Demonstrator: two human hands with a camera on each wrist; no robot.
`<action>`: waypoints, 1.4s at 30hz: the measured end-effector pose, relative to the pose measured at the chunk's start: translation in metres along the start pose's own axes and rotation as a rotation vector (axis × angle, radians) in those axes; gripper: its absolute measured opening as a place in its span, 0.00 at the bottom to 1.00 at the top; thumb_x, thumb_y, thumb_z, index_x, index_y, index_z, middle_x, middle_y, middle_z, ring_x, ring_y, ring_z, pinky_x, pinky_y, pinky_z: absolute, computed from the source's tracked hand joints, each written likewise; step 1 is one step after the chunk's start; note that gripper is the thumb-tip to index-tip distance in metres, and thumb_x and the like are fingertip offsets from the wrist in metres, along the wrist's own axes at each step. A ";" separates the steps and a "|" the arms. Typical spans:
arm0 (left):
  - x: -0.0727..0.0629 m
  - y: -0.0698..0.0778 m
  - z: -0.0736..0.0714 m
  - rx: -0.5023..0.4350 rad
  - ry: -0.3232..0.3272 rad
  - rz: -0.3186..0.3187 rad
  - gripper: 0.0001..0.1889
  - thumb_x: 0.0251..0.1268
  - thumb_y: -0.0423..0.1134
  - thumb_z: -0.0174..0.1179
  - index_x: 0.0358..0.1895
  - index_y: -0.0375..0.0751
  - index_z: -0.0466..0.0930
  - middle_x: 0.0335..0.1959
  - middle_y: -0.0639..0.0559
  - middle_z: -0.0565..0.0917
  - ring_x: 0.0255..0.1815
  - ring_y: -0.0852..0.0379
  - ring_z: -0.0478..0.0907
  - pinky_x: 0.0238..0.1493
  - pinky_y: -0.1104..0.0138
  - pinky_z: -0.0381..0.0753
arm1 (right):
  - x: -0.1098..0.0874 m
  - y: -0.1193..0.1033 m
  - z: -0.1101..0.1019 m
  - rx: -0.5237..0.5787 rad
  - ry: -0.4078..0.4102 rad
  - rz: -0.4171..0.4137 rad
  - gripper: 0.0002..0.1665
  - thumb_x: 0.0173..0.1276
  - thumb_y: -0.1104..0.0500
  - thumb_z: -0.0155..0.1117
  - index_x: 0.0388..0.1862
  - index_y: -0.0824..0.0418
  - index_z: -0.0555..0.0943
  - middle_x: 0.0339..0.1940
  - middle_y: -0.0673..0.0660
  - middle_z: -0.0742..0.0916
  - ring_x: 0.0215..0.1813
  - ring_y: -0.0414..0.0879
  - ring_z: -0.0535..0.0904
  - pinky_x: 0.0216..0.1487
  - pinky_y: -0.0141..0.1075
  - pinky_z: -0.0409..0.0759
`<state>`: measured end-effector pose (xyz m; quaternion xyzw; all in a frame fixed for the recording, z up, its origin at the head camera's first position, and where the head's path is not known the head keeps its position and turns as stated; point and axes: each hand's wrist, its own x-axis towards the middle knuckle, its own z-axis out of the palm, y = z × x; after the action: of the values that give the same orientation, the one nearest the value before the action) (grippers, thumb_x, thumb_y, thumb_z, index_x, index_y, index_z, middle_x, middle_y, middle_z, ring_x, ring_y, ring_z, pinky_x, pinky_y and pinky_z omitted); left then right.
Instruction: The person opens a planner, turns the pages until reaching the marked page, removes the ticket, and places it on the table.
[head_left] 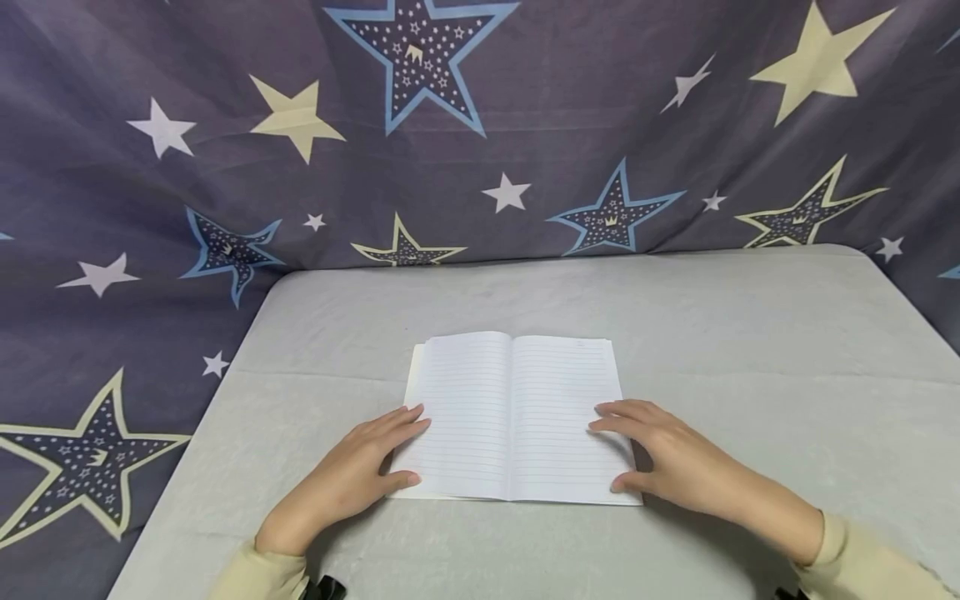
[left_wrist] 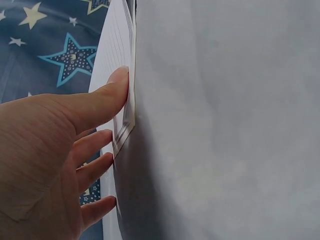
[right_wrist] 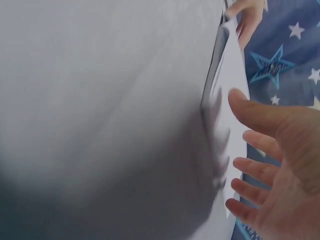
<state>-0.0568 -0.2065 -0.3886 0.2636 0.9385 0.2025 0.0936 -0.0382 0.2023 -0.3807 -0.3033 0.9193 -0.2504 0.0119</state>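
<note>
An open notebook [head_left: 562, 400] with blank lined pages lies on the grey-covered table, its centre fold running away from me. My left hand [head_left: 348, 471] rests at the notebook's left edge, with fingertips and thumb on the left page. In the left wrist view, the thumb [left_wrist: 107, 97] lies along the page edges near a corner and the fingers are spread. Over the right page's outer edge is my right hand [head_left: 678, 458], its fingers extended and apart. The right wrist view shows the fingers [right_wrist: 257, 171] loosely spread beside the page, casting shadows on it.
The table [head_left: 750, 333] is covered in pale grey cloth and has rounded far corners. Behind it and along its left side hangs a dark curtain [head_left: 570, 92] printed with stars. Light sleeves [head_left: 258, 575] cover both forearms.
</note>
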 end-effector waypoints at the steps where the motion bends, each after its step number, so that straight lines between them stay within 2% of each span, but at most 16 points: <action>1: 0.000 0.000 0.000 -0.001 -0.001 0.000 0.36 0.59 0.46 0.70 0.71 0.42 0.71 0.75 0.47 0.65 0.75 0.43 0.60 0.70 0.42 0.61 | -0.002 0.003 -0.001 -0.008 -0.010 -0.003 0.39 0.48 0.50 0.82 0.61 0.57 0.80 0.66 0.59 0.78 0.68 0.58 0.71 0.64 0.58 0.72; 7: 0.000 -0.001 0.000 -0.006 -0.004 -0.003 0.36 0.58 0.46 0.71 0.71 0.42 0.71 0.75 0.47 0.65 0.75 0.42 0.60 0.70 0.42 0.61 | -0.010 0.015 0.001 -0.019 -0.045 -0.010 0.45 0.46 0.42 0.79 0.63 0.57 0.79 0.71 0.59 0.74 0.71 0.61 0.67 0.63 0.62 0.69; 14: 0.000 -0.001 0.001 -0.011 -0.004 -0.001 0.36 0.59 0.46 0.70 0.71 0.43 0.70 0.75 0.47 0.65 0.75 0.43 0.59 0.70 0.42 0.60 | -0.010 0.015 0.006 -0.054 0.021 0.004 0.40 0.46 0.43 0.81 0.59 0.55 0.82 0.69 0.57 0.76 0.68 0.58 0.71 0.61 0.60 0.72; 20: 0.000 -0.001 0.001 -0.008 -0.002 -0.001 0.36 0.59 0.46 0.70 0.71 0.42 0.70 0.75 0.47 0.65 0.75 0.43 0.59 0.70 0.42 0.60 | -0.008 0.011 0.008 -0.103 0.047 0.031 0.34 0.52 0.43 0.79 0.57 0.54 0.84 0.67 0.56 0.78 0.67 0.57 0.73 0.62 0.58 0.73; 24: 0.000 -0.001 0.001 -0.008 -0.002 -0.004 0.36 0.58 0.46 0.70 0.71 0.42 0.70 0.75 0.47 0.65 0.75 0.43 0.59 0.70 0.42 0.60 | -0.005 0.007 0.010 -0.108 0.082 0.052 0.36 0.52 0.43 0.79 0.59 0.56 0.82 0.66 0.59 0.79 0.66 0.58 0.74 0.62 0.58 0.73; 28: -0.001 -0.001 0.000 -0.008 0.000 -0.003 0.36 0.59 0.46 0.70 0.71 0.43 0.70 0.75 0.47 0.65 0.75 0.43 0.59 0.70 0.42 0.60 | 0.002 0.001 0.011 -0.049 0.161 0.095 0.51 0.50 0.45 0.81 0.69 0.64 0.71 0.70 0.65 0.73 0.68 0.62 0.71 0.64 0.59 0.71; 31: -0.001 -0.001 0.001 -0.007 0.005 -0.002 0.36 0.59 0.46 0.70 0.71 0.43 0.70 0.75 0.47 0.65 0.75 0.43 0.59 0.71 0.42 0.60 | 0.009 -0.008 0.009 0.041 0.218 0.145 0.61 0.51 0.46 0.81 0.76 0.65 0.59 0.71 0.66 0.72 0.69 0.63 0.70 0.64 0.60 0.71; 36: 0.000 -0.002 0.002 -0.005 0.013 -0.001 0.36 0.58 0.47 0.70 0.71 0.43 0.70 0.75 0.48 0.65 0.75 0.43 0.59 0.71 0.43 0.59 | 0.023 -0.028 0.009 0.135 0.229 0.173 0.61 0.54 0.45 0.79 0.79 0.58 0.55 0.70 0.62 0.74 0.68 0.60 0.71 0.63 0.60 0.72; 42: -0.001 -0.003 0.003 -0.004 0.020 0.008 0.37 0.58 0.47 0.71 0.71 0.43 0.71 0.75 0.48 0.65 0.75 0.43 0.60 0.70 0.42 0.60 | 0.038 -0.051 0.020 0.158 0.184 0.108 0.58 0.56 0.41 0.76 0.78 0.59 0.58 0.79 0.54 0.63 0.74 0.55 0.64 0.67 0.56 0.70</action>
<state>-0.0563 -0.2080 -0.3924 0.2651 0.9379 0.2073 0.0841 -0.0373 0.1365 -0.3694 -0.2271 0.9089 -0.3479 -0.0353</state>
